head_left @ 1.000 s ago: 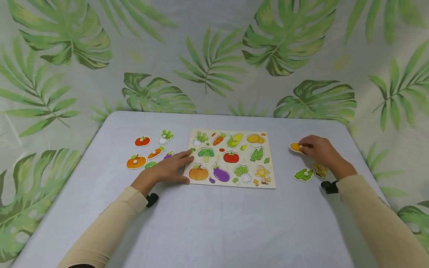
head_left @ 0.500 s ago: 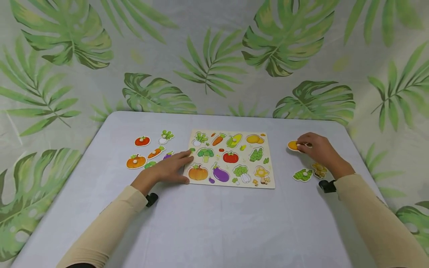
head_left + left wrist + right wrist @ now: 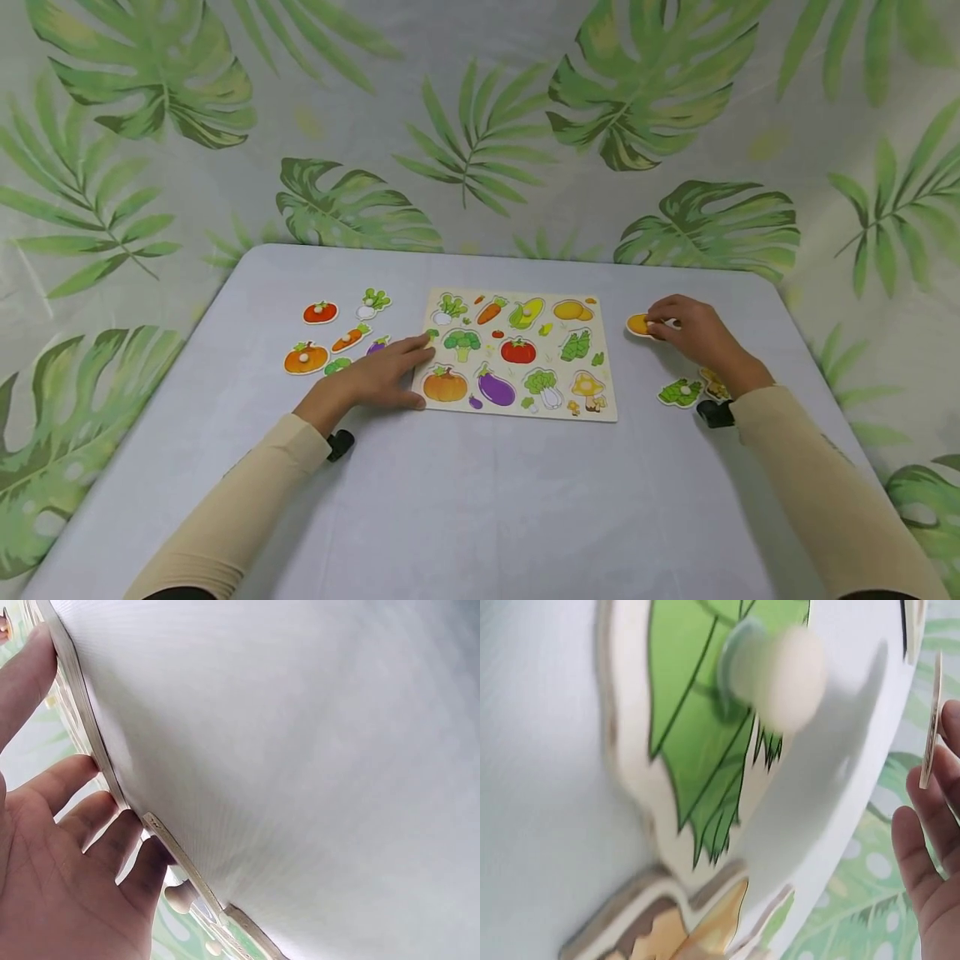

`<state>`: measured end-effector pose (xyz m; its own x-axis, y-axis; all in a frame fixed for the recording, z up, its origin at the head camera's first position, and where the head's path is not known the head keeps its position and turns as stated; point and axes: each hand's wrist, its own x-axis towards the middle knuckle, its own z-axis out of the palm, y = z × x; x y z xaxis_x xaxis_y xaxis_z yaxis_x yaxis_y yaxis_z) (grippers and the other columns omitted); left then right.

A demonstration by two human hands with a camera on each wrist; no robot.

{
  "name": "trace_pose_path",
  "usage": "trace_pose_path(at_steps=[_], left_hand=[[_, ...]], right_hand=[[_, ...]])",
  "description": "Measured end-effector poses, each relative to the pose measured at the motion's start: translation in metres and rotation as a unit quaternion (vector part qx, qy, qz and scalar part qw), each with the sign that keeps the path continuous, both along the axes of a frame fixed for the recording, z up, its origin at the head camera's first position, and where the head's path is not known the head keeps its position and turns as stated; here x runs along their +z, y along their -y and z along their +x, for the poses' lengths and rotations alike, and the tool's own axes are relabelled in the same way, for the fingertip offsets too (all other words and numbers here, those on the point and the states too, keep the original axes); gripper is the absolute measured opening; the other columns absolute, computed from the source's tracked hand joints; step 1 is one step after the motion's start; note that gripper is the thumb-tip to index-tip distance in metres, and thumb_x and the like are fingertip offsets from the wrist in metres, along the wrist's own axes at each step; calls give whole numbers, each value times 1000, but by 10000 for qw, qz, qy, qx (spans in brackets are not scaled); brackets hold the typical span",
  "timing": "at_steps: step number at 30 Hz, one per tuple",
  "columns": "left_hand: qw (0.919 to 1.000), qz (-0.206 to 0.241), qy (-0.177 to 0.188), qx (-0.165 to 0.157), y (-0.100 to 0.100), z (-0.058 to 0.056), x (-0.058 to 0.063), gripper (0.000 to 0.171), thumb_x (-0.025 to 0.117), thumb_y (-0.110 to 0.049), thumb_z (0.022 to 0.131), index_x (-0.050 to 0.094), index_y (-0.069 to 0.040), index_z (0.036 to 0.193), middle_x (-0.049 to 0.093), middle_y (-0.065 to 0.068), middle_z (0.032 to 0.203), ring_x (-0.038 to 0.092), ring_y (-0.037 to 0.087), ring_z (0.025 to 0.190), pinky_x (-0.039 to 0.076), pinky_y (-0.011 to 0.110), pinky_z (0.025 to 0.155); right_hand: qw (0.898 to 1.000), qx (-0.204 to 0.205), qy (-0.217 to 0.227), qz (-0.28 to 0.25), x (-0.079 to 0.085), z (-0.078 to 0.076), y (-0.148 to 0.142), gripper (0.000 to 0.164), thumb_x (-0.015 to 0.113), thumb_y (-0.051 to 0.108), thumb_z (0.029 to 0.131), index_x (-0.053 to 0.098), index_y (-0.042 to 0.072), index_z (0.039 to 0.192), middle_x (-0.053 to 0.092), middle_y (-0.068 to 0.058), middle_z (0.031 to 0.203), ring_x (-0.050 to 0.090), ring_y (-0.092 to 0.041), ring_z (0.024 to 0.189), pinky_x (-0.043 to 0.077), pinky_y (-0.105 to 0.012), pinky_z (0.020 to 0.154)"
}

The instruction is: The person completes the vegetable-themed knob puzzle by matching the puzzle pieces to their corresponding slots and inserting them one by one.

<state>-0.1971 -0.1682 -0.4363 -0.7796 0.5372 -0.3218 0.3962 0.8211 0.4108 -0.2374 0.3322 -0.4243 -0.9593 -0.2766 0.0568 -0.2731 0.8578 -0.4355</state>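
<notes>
My right hand [image 3: 686, 325] pinches a yellow-orange puzzle piece [image 3: 638, 325] by its knob, right of the board. In the right wrist view the piece [image 3: 932, 724] shows edge-on, raised off the table. My left hand [image 3: 382, 375] lies along the left edge of the wooden vegetable puzzle board [image 3: 480, 400], fingers extended. In the left wrist view its fingertips [image 3: 86, 766] touch the board's edge. A corn piece [image 3: 527, 312] with a knob sits in the board; around it are printed vegetable shapes, including a yellow pair [image 3: 572, 310] at the top right.
A green leafy piece [image 3: 680, 392] and a brownish-yellow piece [image 3: 714, 383] lie below my right hand. To the left are tomato [image 3: 320, 312], radish [image 3: 372, 303], pumpkin [image 3: 306, 358], carrot [image 3: 351, 337], eggplant [image 3: 378, 344] and green [image 3: 337, 366] pieces. A leaf-patterned cloth [image 3: 480, 125] hangs behind the table.
My right hand has moved left, toward the board, carrying the yellow-orange puzzle piece. My left hand stays at the board's left edge.
</notes>
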Motion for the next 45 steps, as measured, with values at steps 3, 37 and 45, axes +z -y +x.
trace_pose_path(at_steps=[3,37,45], left_hand=[[10000,2,-13,-23,-1,1,2,86,75,-42,86,32,-16,156,16,6,168,20,32,155,27,51,124],[10000,-1,88,2,-3,1,5,86,76,-41,86,33,-15,156,18,8,168,21,33,154,28,52,123],[10000,-26,35,-67,-2,0,3,87,75,-42,86,31,-15,157,15,8,168,20,33,154,28,52,123]], right_hand=[[10000,48,-54,-59,-1,-1,5,24,65,13,95,71,-2,114,62,-22,125,57,-41,118,52,-58,95],[9994,261,137,-157,2,-29,55,25,64,14,97,72,2,117,62,-19,126,58,-37,117,50,-55,98],[9995,190,125,-232,5,-40,69,23,64,15,97,73,3,115,64,-18,124,58,-37,117,50,-54,98]])
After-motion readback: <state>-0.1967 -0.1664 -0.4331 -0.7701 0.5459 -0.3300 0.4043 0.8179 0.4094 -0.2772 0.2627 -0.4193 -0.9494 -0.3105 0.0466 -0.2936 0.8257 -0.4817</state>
